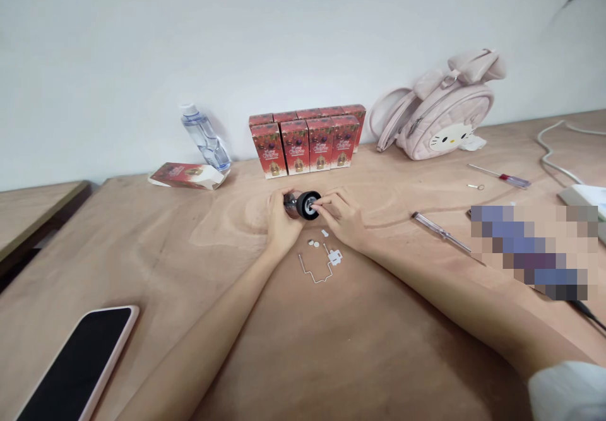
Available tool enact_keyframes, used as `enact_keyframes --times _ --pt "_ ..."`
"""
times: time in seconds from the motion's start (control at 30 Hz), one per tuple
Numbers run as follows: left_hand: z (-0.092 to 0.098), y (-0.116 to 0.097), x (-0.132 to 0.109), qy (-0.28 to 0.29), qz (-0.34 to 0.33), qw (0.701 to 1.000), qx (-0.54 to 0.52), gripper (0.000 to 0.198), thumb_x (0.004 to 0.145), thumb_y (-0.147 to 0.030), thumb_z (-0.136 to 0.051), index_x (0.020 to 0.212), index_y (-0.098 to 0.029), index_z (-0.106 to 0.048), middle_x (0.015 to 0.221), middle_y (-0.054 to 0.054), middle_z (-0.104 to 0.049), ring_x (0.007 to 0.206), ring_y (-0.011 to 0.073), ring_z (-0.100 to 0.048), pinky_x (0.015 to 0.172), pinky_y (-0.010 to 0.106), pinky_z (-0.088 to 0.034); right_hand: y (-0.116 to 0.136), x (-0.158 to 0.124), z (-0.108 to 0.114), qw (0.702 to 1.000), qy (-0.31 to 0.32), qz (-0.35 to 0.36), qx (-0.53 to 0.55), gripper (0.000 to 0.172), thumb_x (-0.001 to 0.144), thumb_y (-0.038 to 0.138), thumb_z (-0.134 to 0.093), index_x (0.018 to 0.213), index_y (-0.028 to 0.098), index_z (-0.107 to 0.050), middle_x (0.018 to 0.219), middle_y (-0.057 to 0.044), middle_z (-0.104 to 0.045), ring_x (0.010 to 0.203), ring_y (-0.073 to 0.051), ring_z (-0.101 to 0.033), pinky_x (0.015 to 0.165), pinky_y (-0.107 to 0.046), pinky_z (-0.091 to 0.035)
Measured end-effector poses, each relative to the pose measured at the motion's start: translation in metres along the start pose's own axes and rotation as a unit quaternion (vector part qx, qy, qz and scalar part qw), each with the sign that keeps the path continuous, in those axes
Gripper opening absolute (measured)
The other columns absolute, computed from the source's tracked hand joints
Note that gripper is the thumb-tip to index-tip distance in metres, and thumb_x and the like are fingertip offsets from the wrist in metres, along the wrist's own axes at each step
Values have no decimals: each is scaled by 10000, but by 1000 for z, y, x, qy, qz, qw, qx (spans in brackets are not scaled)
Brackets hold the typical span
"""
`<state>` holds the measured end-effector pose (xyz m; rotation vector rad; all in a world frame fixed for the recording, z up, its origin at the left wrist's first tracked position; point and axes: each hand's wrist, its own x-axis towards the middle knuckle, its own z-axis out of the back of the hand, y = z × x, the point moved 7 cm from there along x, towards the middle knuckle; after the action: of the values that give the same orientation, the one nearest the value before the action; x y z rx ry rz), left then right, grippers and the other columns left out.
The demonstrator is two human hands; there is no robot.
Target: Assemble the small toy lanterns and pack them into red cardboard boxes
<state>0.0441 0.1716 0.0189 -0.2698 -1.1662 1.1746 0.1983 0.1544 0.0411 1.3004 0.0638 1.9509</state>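
My left hand [283,222] is wrapped around a small black lantern [291,204], laid on its side with its round base [303,214] turned toward me. The base shows a pale inner part inside a black rim. At its opening, the fingertips of my right hand [344,219] are pinched together; whatever they hold is too small to make out. Just below lie two button cells [315,244], a small white plastic piece [324,233], a white flat part with cut-outs [335,257] and a bent wire handle [316,280].
Red Christmas boxes [297,146] stand in rows by the wall, one opened box [187,175] lying left near a water bottle [204,137]. A pink bag [440,115], clear-handled screwdriver [440,228], red-handled screwdriver [509,178] and small ring-ended piece [475,187] are right; a phone [78,367] lies front left.
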Motion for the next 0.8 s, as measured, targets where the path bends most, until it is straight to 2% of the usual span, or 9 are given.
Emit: enact_keyframes --times 0.13,0.2,0.27,0.33,0.47,0.53,0.63,0.73,0.8 --pt "-2 4 0 2 14 998 -55 505 624 -166 -762 1075 -192 -536 1078 77 -621 1029 235 -580 901 401 -466 3 1 3 1000 -18 16 14 125 911 290 -555 825 221 -614 821 -46 -650 805 -184 -588 760 -347 -459" --pt "-1 8 0 -14 24 995 -91 513 622 -215 -782 1071 -189 -535 1089 82 -623 1025 229 -593 870 375 -486 8 0 6 998 -25 42 39 115 912 275 -551 834 208 -601 810 -48 -647 797 -177 -586 747 -337 -457" --pt "2 12 1 -45 32 991 -118 507 616 -239 -791 1049 -186 -533 1074 77 -630 1010 218 -609 860 358 -497 12 -1 3 994 4 75 75 120 909 267 -544 826 193 -590 802 -53 -639 793 -172 -580 738 -329 -453" --pt "6 16 2 -79 40 988 -129 483 617 -244 -788 1020 -185 -529 1045 65 -636 993 209 -621 874 359 -500 18 -3 -7 983 89 117 111 132 897 272 -548 807 184 -586 781 -48 -630 763 -163 -566 722 -319 -442" --pt "11 23 3 -113 65 984 -124 469 609 -266 -795 981 -188 -521 1009 51 -642 979 211 -631 881 367 -506 23 -16 -35 928 303 163 140 166 817 337 -651 831 174 -622 763 -29 -622 745 -159 -535 748 -326 -410" --pt "11 23 3 -111 68 983 -129 471 599 -264 -800 970 -186 -521 1008 52 -643 979 212 -632 878 366 -508 20 -19 -42 910 359 147 147 211 771 355 -703 857 172 -642 813 -37 -623 796 -170 -536 797 -341 -411" --pt "11 21 3 -109 71 982 -138 468 591 -255 -802 959 -181 -522 1000 56 -645 966 213 -637 863 366 -513 14 -19 -46 895 395 104 180 196 734 275 -739 878 167 -660 878 -45 -617 841 -166 -543 831 -337 -427" --pt "10 20 3 -109 74 981 -141 465 591 -252 -799 957 -179 -523 989 55 -646 948 211 -640 856 370 -516 4 -18 -49 890 407 28 205 101 748 161 -705 845 161 -677 869 -35 -602 777 -126 -551 748 -275 -452" --pt "10 19 3 -109 73 980 -147 466 588 -248 -799 957 -179 -522 984 52 -644 937 207 -640 853 369 -517 -3 -18 -51 893 400 -15 206 42 766 151 -694 806 158 -684 834 -24 -595 726 -106 -544 686 -245 -452"
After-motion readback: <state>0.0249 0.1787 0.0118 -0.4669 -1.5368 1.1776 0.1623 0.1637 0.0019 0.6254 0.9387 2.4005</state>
